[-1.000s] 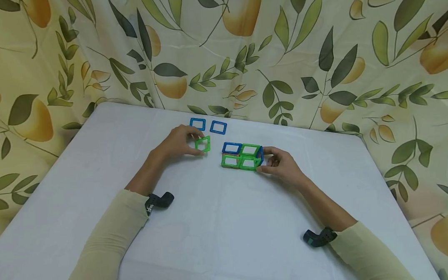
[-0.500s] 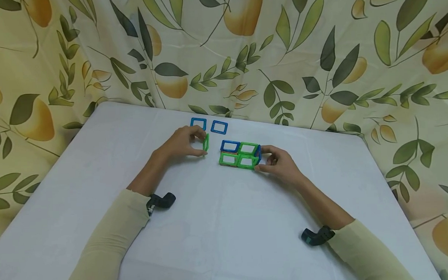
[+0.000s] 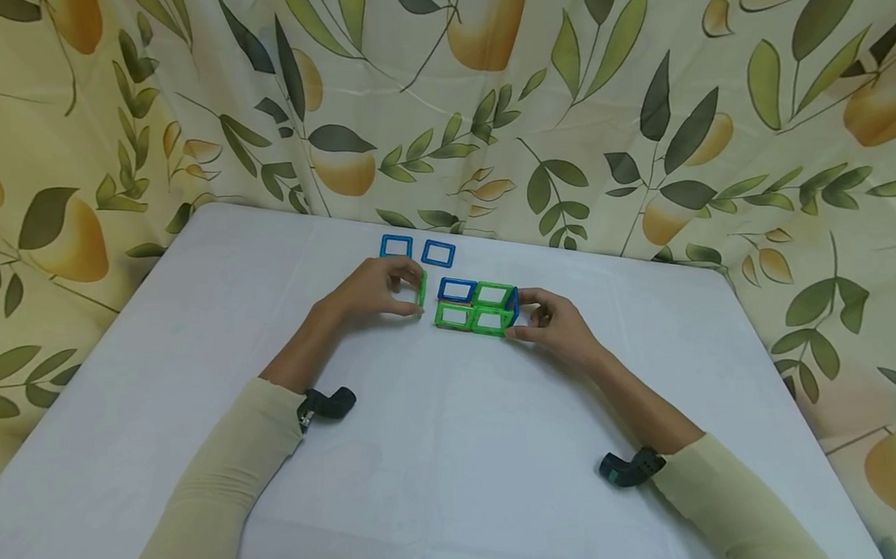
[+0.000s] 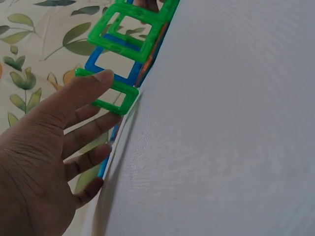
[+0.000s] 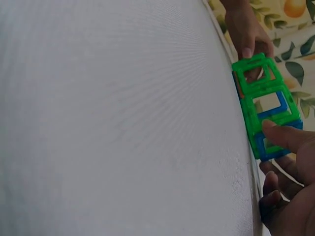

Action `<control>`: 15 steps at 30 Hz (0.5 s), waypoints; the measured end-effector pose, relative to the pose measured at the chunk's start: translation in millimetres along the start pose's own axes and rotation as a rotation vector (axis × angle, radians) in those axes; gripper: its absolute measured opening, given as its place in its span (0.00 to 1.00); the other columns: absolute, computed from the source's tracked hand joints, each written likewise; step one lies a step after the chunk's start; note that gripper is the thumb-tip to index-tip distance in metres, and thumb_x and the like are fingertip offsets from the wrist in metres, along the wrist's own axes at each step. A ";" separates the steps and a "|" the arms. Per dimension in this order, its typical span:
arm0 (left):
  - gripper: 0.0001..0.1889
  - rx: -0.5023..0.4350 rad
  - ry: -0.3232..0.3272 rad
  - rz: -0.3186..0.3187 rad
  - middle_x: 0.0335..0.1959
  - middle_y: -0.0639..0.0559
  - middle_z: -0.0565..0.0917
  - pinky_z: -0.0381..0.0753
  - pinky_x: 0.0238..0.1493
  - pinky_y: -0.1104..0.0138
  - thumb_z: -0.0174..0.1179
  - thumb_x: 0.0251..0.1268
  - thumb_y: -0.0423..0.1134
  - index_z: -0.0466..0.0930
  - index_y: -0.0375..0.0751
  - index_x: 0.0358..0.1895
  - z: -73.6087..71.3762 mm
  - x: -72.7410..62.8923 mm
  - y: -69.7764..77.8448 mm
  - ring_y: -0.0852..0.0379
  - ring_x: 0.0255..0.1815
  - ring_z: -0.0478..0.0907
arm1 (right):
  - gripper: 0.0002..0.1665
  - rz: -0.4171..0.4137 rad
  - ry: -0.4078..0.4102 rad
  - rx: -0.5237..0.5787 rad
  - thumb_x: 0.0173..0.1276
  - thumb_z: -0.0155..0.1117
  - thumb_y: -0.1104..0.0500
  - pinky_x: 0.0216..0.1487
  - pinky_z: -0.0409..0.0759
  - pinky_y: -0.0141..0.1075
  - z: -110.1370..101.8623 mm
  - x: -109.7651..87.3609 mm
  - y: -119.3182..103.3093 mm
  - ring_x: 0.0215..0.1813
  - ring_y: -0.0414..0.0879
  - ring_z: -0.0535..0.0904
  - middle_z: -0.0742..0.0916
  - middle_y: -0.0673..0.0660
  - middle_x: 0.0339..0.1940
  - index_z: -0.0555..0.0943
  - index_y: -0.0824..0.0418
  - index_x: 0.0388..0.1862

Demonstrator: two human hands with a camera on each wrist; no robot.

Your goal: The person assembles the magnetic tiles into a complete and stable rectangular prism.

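In the head view my left hand [image 3: 373,288] pinches a green square magnetic tile [image 3: 423,290] on edge between thumb and fingertips. A narrow gap shows there between this tile and the left end of a box-like structure of magnetic tiles [image 3: 473,316]. Green frames form the structure's front, with a blue and a green one behind, a blue one at the right end, and some red or orange low down. My right hand [image 3: 558,325] grips that right end, thumb at the front corner. In the left wrist view the held tile [image 4: 130,100] overlaps the structure [image 4: 145,49].
Two loose blue square tiles lie flat near the table's back edge, one on the left [image 3: 396,237] and one on the right [image 3: 439,243]. A white cloth covers the table [image 3: 440,447]. Behind it hangs a patterned curtain [image 3: 409,81].
My left hand has moved right, bringing the green tile nearer the structure and turning it edge-on to the head camera. The structure has shifted slightly left with my right hand.
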State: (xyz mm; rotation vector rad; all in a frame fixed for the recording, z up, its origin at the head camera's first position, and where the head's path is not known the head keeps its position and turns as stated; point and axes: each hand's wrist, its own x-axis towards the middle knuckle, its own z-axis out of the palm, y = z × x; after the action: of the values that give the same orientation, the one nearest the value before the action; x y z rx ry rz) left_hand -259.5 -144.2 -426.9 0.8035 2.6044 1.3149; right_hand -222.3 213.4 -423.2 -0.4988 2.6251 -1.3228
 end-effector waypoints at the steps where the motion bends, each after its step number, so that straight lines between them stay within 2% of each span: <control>1: 0.27 0.001 -0.002 0.003 0.50 0.52 0.89 0.78 0.55 0.56 0.82 0.54 0.41 0.84 0.42 0.57 0.3 0.4 0.8 0.49 0.48 0.80 | 0.37 -0.001 -0.001 -0.001 0.64 0.81 0.62 0.39 0.71 0.33 0.2 0.5 -0.4 0.40 0.50 0.73 0.83 0.62 0.59 0.78 0.63 0.71; 15: 0.29 -0.011 -0.024 0.014 0.51 0.51 0.89 0.78 0.49 0.57 0.82 0.54 0.40 0.83 0.40 0.59 6.2 2.1 4.7 0.49 0.45 0.79 | 0.37 -0.009 0.013 -0.009 0.63 0.80 0.62 0.38 0.71 0.32 1.6 1.3 -0.5 0.38 0.48 0.74 0.84 0.62 0.58 0.78 0.65 0.70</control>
State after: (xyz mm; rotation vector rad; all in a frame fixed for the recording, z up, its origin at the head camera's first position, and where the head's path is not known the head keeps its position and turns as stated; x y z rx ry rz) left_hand -257.4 -136.5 -426.8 0.8323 2.5754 1.3137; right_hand -222.9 211.4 -423.8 -0.5058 2.6428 -1.3223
